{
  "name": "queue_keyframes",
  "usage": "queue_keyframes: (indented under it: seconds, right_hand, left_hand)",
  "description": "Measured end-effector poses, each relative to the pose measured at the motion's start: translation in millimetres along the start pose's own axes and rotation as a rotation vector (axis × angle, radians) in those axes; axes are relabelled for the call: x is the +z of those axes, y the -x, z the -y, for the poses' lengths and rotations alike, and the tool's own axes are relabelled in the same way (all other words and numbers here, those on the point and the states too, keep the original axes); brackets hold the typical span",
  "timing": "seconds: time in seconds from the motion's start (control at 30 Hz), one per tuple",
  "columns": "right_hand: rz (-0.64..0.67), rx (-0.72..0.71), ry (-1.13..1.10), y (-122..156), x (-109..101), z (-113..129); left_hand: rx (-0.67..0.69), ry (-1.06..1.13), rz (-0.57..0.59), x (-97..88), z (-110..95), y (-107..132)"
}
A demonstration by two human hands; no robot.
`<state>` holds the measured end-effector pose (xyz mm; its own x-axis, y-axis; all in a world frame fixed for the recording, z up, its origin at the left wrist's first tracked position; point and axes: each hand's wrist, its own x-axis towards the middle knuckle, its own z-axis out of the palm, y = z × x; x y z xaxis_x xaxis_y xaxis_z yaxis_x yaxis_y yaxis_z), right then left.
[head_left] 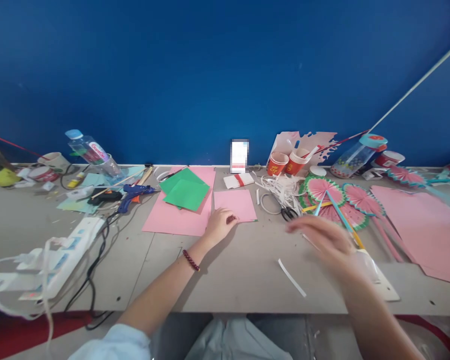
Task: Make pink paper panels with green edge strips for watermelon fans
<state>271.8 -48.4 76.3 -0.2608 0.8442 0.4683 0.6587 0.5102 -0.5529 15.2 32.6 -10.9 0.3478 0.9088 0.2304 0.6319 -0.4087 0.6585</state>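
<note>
My left hand is at the near edge of a small pink paper square, its curled fingers closed on the lower left of it. A thin green strip shows at the square's near right corner. Motion blurs my right hand, raised over the table to the right. Its fingers stretch leftward and I see nothing held in them. Just beyond them lie black-handled scissors. A narrow white paper strip lies on the table between my forearms.
Green sheets rest on a larger pink sheet at left. A blue glue gun, its cord and a power strip lie farther left. Pleated pink paper fans, paper cups and white paper scraps crowd the right.
</note>
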Motion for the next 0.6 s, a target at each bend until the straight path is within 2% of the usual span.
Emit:
queue_keyframes:
  seconds: [0.13,0.2,0.27,0.37,0.47,0.6]
  right_hand:
    - [0.142,-0.111,0.156,-8,67,-22]
    - [0.138,-0.157,0.316,-3,88,-36]
    - [0.080,-0.195,0.410,4,96,-46]
    - [0.021,-0.277,0.425,11,95,-48]
    - [0.065,-0.314,0.402,12,95,-42]
    - [0.107,-0.279,0.425,12,101,-38]
  left_hand:
    - [0.045,-0.021,-0.008,1.2,2,0]
    - [0.049,-0.020,-0.015,2.2,3,0]
    - [0.042,-0.017,-0.016,2.4,3,0]
    - [0.041,-0.013,-0.006,1.0,2,0]
    - [0.032,-0.011,-0.008,-0.5,0,0]
    - [0.033,0.006,-0.010,0.8,2,0]
